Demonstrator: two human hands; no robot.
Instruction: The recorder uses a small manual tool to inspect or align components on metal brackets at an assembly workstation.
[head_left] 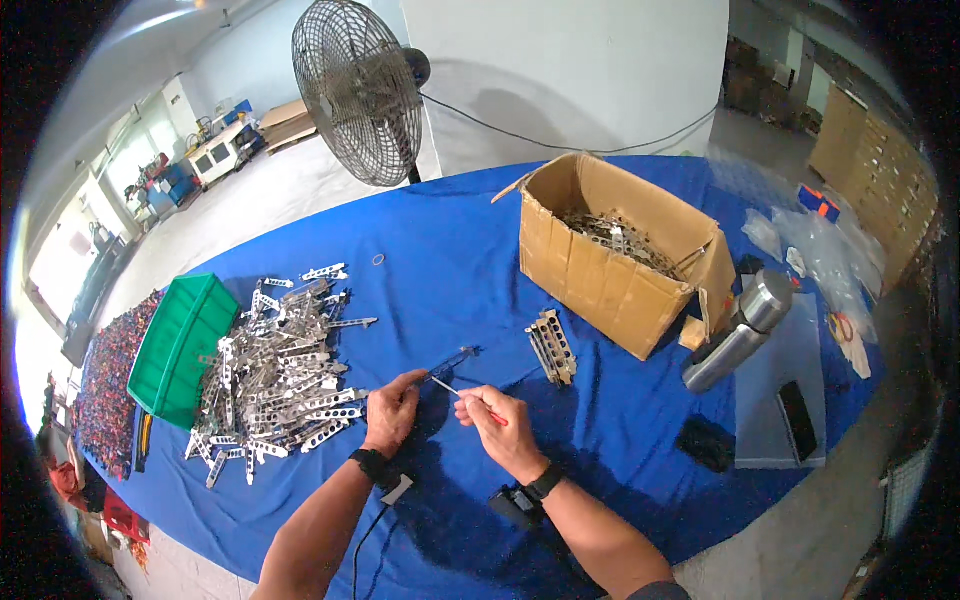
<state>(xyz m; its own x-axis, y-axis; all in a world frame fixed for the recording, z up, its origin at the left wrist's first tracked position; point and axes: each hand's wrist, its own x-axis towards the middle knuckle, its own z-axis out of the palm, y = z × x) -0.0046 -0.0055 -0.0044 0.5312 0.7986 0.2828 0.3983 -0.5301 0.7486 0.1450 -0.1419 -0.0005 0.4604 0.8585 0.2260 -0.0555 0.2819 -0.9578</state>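
Note:
My left hand (393, 412) is closed on the near end of a narrow metal bracket (453, 362), which points away to the upper right and looks dark against the cloth. In the fist of my right hand (498, 425) is a thin-shafted hand tool (446, 387) with a red handle. Its tip is at or very near the bracket, close to my left fingertips; contact is too small to tell. A big loose pile of perforated metal brackets (285, 370) lies left of my left hand. To the right of my hands, several more brackets (552, 347) lie side by side.
Past the bracket pile stands a tilted green plastic bin (180, 345). An open cardboard box (610, 285) holds more metal parts. Right of it are a steel thermos (738, 335), a dark phone-like slab (797, 420) and clear plastic bags (840, 260). A fan (355, 95) stands behind the blue-covered table (450, 260).

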